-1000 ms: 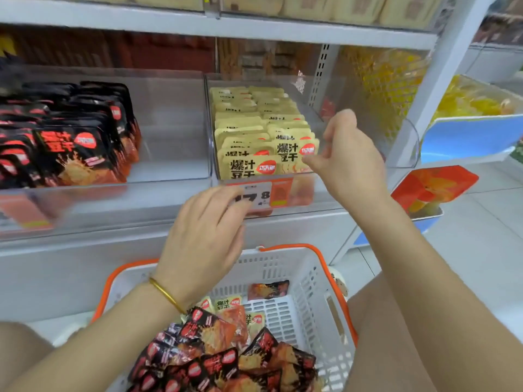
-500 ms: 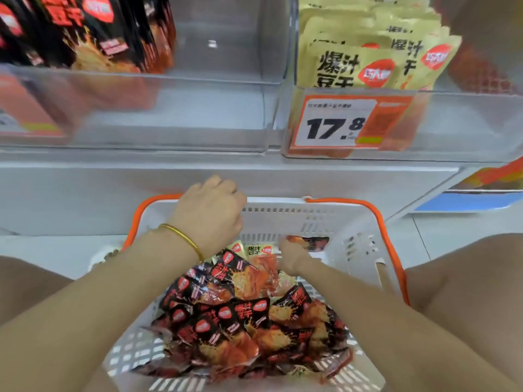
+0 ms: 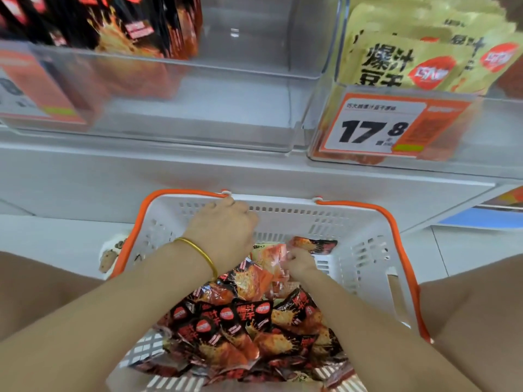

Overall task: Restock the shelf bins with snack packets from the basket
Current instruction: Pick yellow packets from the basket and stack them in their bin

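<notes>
Shelving is filling the upper view: I am seeing a clear left bin [image 3: 198, 108] carrying black-and-red packs [image 3: 141, 29] and a clear right bin [image 3: 495, 131] carrying yellow packs [image 3: 396, 60] behind a price tag [image 3: 373, 128]. Below, the white basket [image 3: 353, 250] is holding the snack packets [image 3: 240, 329]. My right hand [image 3: 300, 263] is grasping a red packet [image 3: 268, 258] at the pile's far end. My left hand [image 3: 223, 230] is hovering over the pile, fingers [image 3: 240, 210] curled under; I cannot tell whether they are grasping anything.
</notes>
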Action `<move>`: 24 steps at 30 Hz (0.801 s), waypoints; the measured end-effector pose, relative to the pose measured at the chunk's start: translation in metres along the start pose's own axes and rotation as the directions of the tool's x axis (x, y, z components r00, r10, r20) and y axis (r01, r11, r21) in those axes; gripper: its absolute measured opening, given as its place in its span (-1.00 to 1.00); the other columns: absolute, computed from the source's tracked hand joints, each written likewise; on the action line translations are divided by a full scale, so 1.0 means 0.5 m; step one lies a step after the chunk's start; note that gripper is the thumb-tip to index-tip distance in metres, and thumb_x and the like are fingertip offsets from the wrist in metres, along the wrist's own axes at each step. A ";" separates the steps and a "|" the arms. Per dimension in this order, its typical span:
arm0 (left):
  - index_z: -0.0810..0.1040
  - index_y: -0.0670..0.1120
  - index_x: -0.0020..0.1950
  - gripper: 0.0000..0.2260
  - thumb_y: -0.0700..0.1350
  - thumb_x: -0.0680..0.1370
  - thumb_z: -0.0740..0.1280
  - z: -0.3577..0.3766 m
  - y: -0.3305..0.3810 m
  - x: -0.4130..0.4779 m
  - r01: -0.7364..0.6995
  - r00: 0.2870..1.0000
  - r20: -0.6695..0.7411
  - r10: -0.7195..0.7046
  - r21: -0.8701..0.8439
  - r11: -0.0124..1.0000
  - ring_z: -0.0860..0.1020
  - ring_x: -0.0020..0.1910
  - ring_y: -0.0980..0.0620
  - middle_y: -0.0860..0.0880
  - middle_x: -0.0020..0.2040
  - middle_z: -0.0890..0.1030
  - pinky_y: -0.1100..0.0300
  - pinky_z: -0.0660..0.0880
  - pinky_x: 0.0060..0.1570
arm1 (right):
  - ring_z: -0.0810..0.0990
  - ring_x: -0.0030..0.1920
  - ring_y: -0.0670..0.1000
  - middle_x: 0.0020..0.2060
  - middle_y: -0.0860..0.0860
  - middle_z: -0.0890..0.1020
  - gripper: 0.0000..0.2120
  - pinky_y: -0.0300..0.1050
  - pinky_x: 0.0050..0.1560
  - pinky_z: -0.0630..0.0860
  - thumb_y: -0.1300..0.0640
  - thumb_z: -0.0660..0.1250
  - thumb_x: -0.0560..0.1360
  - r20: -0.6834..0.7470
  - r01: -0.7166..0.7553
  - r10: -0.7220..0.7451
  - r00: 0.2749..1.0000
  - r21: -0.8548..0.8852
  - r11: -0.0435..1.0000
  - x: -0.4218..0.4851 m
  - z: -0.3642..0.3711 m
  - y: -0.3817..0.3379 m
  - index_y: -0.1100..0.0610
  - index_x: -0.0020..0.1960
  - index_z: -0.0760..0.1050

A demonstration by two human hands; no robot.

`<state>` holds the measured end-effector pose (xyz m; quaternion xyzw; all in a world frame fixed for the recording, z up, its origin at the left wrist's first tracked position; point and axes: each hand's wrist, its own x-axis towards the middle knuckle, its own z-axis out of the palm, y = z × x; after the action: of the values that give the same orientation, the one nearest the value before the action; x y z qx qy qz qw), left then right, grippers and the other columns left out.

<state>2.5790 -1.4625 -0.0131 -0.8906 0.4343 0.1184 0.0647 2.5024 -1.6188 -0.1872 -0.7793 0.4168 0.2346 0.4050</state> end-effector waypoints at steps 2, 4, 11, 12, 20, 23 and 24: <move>0.40 -0.06 0.31 -0.70 -0.02 0.61 0.12 0.004 -0.001 0.000 0.026 0.999 0.024 -0.025 -0.041 0.999 0.34 0.30 -0.03 -0.02 0.26 0.44 0.06 0.36 0.26 | 0.44 -0.22 0.05 -0.35 0.01 0.39 -0.66 -0.09 -0.11 0.45 0.30 0.31 0.50 -0.036 0.051 -0.051 0.998 -0.001 0.999 -0.023 -0.047 -0.012 0.12 -0.34 0.24; 0.40 -0.08 0.31 -0.69 -0.03 0.60 0.14 0.010 0.001 -0.001 0.061 0.996 0.075 -0.055 -0.084 0.995 0.36 0.28 -0.05 -0.05 0.26 0.45 0.05 0.38 0.25 | 0.55 -0.22 0.07 -0.25 0.10 0.55 -0.77 -0.04 -0.10 0.56 0.32 0.30 0.51 -0.007 0.035 -0.034 0.999 0.094 0.995 -0.054 -0.104 -0.028 0.15 -0.26 0.34; 0.40 -0.04 -0.12 -0.84 0.00 0.59 0.24 0.006 0.021 0.004 0.317 0.938 0.301 -0.170 -0.553 0.770 0.41 -0.32 0.10 -0.06 -0.18 0.50 0.33 0.41 -0.32 | 0.63 -0.36 -0.04 -0.30 0.06 0.62 -0.77 -0.18 -0.33 0.60 0.35 0.24 0.55 0.309 -0.069 -0.114 0.944 0.524 0.849 -0.207 -0.249 -0.093 0.14 -0.23 0.36; 0.37 -0.03 -0.21 -0.79 -0.01 0.58 0.27 0.003 0.024 0.004 0.380 0.921 0.333 -0.201 -0.654 0.654 0.37 -0.42 0.11 -0.04 -0.28 0.46 0.35 0.37 -0.44 | 0.65 -0.33 -0.02 -0.27 0.07 0.63 -0.80 -0.16 -0.28 0.62 0.35 0.25 0.55 0.333 -0.077 -0.139 0.933 0.558 0.826 -0.225 -0.258 -0.098 0.14 -0.20 0.39; 0.50 -0.08 0.09 -0.78 -0.21 0.47 0.40 -0.097 0.054 -0.035 0.059 0.991 -0.026 -0.131 -0.795 0.604 0.56 0.01 -0.05 -0.07 0.01 0.59 -0.04 0.50 0.07 | 0.56 -0.02 0.00 0.00 0.05 0.55 -0.57 -0.33 -0.05 0.51 0.26 0.45 0.42 -0.038 0.458 -0.457 0.889 0.107 0.882 -0.357 -0.328 -0.107 0.16 0.23 0.39; 0.51 -0.07 0.13 -0.74 -0.19 0.46 0.41 -0.186 0.087 -0.041 -0.135 0.982 -0.190 -0.002 -0.709 0.692 0.55 0.00 0.01 -0.01 0.00 0.58 -0.03 0.49 0.02 | 0.62 -0.04 0.08 -0.01 0.19 0.64 -0.69 -0.07 0.04 0.56 0.35 0.39 0.45 0.084 0.577 -0.594 0.800 0.163 0.800 -0.407 -0.371 -0.127 0.21 0.17 0.49; 0.51 -0.06 0.13 -0.75 -0.18 0.46 0.41 -0.219 0.102 -0.043 -0.186 0.965 -0.263 0.004 -0.673 0.716 0.55 -0.01 0.02 0.01 0.00 0.59 -0.01 0.49 0.02 | 0.62 -0.09 0.06 -0.07 0.19 0.66 -0.74 -0.11 -0.04 0.57 0.39 0.36 0.45 0.085 0.616 -0.637 0.766 0.186 0.765 -0.421 -0.391 -0.131 0.22 0.12 0.51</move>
<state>2.5431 -1.5015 0.0975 -0.8338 0.4087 0.1655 -0.3321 2.4485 -1.6624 0.0990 -0.8228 0.1179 0.1096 0.5451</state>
